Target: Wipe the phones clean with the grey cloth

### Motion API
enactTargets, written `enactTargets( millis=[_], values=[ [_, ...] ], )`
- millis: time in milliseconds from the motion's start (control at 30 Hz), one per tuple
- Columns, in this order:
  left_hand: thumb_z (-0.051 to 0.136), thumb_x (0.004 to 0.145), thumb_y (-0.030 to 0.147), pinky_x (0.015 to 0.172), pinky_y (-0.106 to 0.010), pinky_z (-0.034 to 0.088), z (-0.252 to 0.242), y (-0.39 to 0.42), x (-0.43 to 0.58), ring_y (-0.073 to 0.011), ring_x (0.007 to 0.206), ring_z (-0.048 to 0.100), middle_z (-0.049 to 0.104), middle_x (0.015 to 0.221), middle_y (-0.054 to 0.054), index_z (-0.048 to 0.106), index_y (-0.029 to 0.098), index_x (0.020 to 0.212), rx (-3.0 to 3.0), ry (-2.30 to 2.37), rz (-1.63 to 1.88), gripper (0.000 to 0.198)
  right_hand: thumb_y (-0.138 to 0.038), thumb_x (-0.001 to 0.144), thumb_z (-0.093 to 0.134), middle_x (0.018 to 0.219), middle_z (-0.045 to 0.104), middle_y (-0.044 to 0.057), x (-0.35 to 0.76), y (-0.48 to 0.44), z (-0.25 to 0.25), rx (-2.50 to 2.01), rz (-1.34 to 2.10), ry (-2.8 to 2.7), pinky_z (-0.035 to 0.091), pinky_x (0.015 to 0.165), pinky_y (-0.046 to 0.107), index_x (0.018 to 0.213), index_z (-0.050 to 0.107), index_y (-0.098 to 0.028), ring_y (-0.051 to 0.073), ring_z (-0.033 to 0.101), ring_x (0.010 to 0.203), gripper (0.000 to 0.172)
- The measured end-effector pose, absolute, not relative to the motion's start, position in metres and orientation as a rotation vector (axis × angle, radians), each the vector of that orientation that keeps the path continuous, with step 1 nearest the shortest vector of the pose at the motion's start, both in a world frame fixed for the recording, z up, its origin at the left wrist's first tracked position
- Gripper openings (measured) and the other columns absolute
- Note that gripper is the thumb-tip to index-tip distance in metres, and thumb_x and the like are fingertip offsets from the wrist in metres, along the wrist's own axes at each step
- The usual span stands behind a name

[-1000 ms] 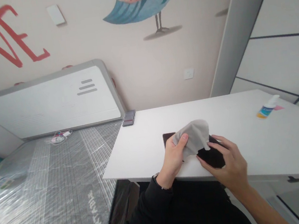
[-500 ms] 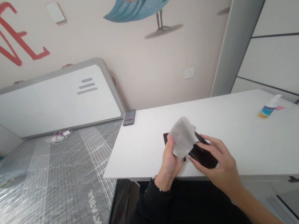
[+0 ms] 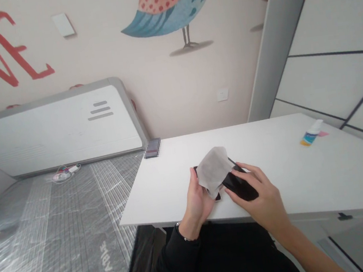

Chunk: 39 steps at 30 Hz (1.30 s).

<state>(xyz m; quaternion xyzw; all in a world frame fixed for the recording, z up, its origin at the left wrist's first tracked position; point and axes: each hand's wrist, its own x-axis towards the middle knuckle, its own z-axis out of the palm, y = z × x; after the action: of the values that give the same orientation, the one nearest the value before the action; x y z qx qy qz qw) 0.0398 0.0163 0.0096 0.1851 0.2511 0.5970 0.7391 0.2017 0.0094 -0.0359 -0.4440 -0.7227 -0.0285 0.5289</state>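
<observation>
A thin grey cloth [image 3: 214, 169] is draped over the fingers of my left hand [image 3: 197, 201], which grips it with the thumb along its left edge. My right hand [image 3: 265, 196] holds a black smartphone [image 3: 241, 186] by its long sides, fingers on the far side and thumb on the near side. The phone is tilted, and its upper left end meets the cloth. Under the left hand and cloth, a dark corner [image 3: 217, 197] of another flat thing shows; most of it is hidden.
Both hands are above a white table [image 3: 161, 187]. A spray bottle [image 3: 311, 133] with a blue and yellow label lies towards the right, beside a small pink piece [image 3: 323, 134]. A blurred dark box [image 3: 153, 148] sits at the back left corner. Left of the table is a plastic-covered mattress [image 3: 63, 232].
The view has shifted slightly, so the room appears moved left and a little down. The cloth has turned a little in my left hand, and my right hand keeps its hold on the smartphone.
</observation>
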Motion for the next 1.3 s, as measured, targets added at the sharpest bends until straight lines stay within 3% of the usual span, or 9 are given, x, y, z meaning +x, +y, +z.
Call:
enactTargets(
  millis=[233,433,600,700,767,933,1000,1167,1300],
  values=[
    [0.050,0.098,0.067,0.115,-0.045,0.044,-0.002,0.018,0.030,-0.0322,0.135,0.061,0.076,0.128,-0.013,0.075,0.016,0.123,0.515,0.584,1.285,0.061,-0.037,0.092,0.070,0.127,0.069,0.013,0.204,0.016,-0.041,-1.115,-0.012,-1.747,0.066,0.086,0.043,0.119,0.070,-0.025,0.031,0.074,0.110,0.029],
    [0.061,0.083,0.081,0.116,-0.045,0.043,-0.008,0.023,0.025,-0.0391,0.141,0.054,0.075,0.126,-0.020,0.077,0.010,0.116,0.710,0.580,1.241,0.080,-0.040,0.089,0.073,0.121,0.073,0.011,0.206,0.018,-0.043,-1.104,0.341,-1.671,0.063,0.093,0.044,0.114,0.072,-0.025,0.030,0.073,0.111,0.030],
    [0.058,0.085,0.081,0.112,-0.036,0.045,-0.016,0.025,0.025,-0.0324,0.152,0.041,0.061,0.152,-0.007,0.072,0.024,0.130,0.817,0.768,1.352,0.074,-0.048,0.090,0.074,0.118,0.077,0.013,0.209,0.026,-0.058,-1.027,0.891,-1.456,0.065,0.069,0.031,0.130,0.063,-0.022,0.023,0.080,0.084,0.049],
    [0.052,0.086,0.083,0.111,-0.039,0.045,-0.020,0.026,0.023,-0.0343,0.144,0.050,0.066,0.145,-0.009,0.076,0.022,0.124,0.946,0.802,1.336,0.076,-0.051,0.093,0.068,0.117,0.078,0.014,0.209,0.029,-0.060,-0.977,1.011,-1.412,0.060,0.053,0.027,0.132,0.063,-0.022,0.022,0.078,0.072,0.048],
    [0.052,0.090,0.078,0.109,-0.042,0.046,-0.019,0.027,0.019,-0.0358,0.134,0.058,0.072,0.135,-0.013,0.078,0.017,0.118,1.040,0.845,1.312,0.072,-0.051,0.095,0.064,0.117,0.077,0.014,0.209,0.026,-0.055,-0.997,0.960,-1.463,0.061,0.054,0.030,0.128,0.065,-0.022,0.023,0.078,0.076,0.043],
    [0.066,0.096,0.044,0.112,-0.035,0.041,-0.007,0.031,0.006,-0.0294,0.131,0.060,0.074,0.133,-0.009,0.079,0.022,0.117,1.040,1.033,1.466,0.034,-0.039,0.087,0.072,0.122,0.073,0.010,0.206,0.009,-0.035,-1.079,0.451,-1.753,0.063,0.092,0.043,0.121,0.066,-0.025,0.030,0.072,0.111,0.038],
    [0.069,0.094,0.040,0.110,-0.032,0.042,-0.002,0.032,0.004,-0.0275,0.125,0.064,0.077,0.125,-0.009,0.081,0.019,0.110,1.021,0.972,1.434,0.029,-0.035,0.086,0.073,0.126,0.072,0.010,0.203,0.003,-0.030,-1.091,0.272,-1.857,0.064,0.090,0.043,0.129,0.061,-0.026,0.030,0.072,0.112,0.045],
    [0.083,0.083,0.035,0.074,-0.029,0.051,-0.004,0.031,0.000,-0.0197,0.074,0.070,0.081,0.087,-0.009,0.080,0.011,0.088,0.751,0.799,1.183,0.025,-0.031,0.090,0.069,0.131,0.073,0.011,0.204,-0.002,-0.025,-1.042,-0.136,-1.963,0.064,0.093,0.044,0.138,0.057,-0.025,0.032,0.074,0.114,0.050],
    [0.080,0.084,0.026,0.083,-0.031,0.054,-0.014,0.031,-0.002,-0.0212,0.079,0.074,0.081,0.089,-0.010,0.080,0.010,0.091,0.645,0.762,1.159,0.017,-0.034,0.094,0.068,0.132,0.074,0.011,0.212,-0.001,-0.020,-0.977,-0.226,-2.035,0.063,0.092,0.044,0.140,0.057,-0.023,0.031,0.075,0.112,0.048]
  ],
)
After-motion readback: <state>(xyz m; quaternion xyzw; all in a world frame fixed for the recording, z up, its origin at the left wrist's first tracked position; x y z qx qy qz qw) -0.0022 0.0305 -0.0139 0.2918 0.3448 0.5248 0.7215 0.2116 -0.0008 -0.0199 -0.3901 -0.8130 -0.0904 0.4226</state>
